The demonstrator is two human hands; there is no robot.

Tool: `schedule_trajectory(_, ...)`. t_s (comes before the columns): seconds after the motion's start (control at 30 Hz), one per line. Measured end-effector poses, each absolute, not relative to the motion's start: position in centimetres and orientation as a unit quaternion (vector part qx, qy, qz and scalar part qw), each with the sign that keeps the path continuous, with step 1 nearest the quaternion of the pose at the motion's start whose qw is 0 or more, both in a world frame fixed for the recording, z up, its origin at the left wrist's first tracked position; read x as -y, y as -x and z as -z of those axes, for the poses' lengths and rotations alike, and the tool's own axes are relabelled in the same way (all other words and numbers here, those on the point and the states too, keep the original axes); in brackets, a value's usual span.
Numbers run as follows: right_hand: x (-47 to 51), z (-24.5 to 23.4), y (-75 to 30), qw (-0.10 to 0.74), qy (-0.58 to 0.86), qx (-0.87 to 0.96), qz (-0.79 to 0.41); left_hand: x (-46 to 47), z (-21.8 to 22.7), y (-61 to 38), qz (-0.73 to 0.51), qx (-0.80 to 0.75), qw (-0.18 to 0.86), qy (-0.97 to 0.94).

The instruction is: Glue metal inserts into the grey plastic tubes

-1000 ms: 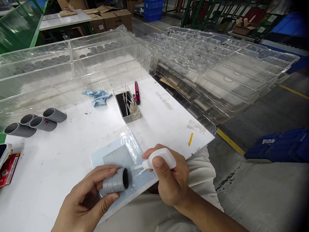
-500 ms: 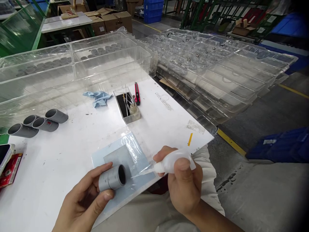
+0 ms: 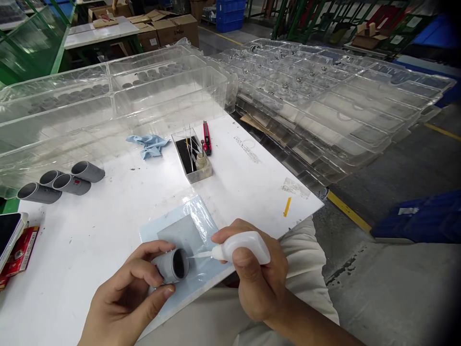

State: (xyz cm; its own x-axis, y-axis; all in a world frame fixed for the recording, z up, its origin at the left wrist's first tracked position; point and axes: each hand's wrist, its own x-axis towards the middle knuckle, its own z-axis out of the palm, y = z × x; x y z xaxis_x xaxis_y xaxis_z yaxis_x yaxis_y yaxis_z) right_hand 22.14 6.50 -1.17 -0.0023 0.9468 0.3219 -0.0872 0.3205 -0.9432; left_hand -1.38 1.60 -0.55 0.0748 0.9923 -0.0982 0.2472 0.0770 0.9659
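My left hand (image 3: 133, 288) is closed around a short grey tube (image 3: 166, 267), its dark open end turned to the right. A white squeeze bottle (image 3: 245, 247) lies sideways in my right hand (image 3: 257, 278), gripped between thumb and fingers. The bottle's thin clear nozzle (image 3: 200, 254) points left, with its tip at or just beside the tube's rim; whether they touch I cannot tell. Beneath both hands is a light blue sheet (image 3: 209, 230) under clear plastic, with a grey square (image 3: 182, 230) on it.
Several grey tubes (image 3: 72, 183) lie at the left of the white table (image 3: 108, 216). A small box (image 3: 201, 177) holds tweezers and a little bottle, beside a red cutter (image 3: 206, 137). A blue cloth (image 3: 149, 145) lies near clear plastic trays (image 3: 144, 103). A phone (image 3: 10, 235) is at the left edge.
The squeeze bottle has moved left in my right hand, bringing its nozzle to the tube's open end. My left hand has turned the tube slightly and its fingers have shifted.
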Motion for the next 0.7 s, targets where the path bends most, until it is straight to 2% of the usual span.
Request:
schedule_trajectory(0.43, -6.9, 1.6, -21.6, 0.595, 0.385, 0.537, -0.457, -1.5, 0.3, 1.3, -0.383, -0.549, 0.479, -0.567)
schedule_trajectory(0.7, -6.9, 1.3, -21.8, 0.586, 0.401, 0.542, -0.449, -1.3, -0.6, -0.5, -0.421, -0.604, 0.469, -0.487)
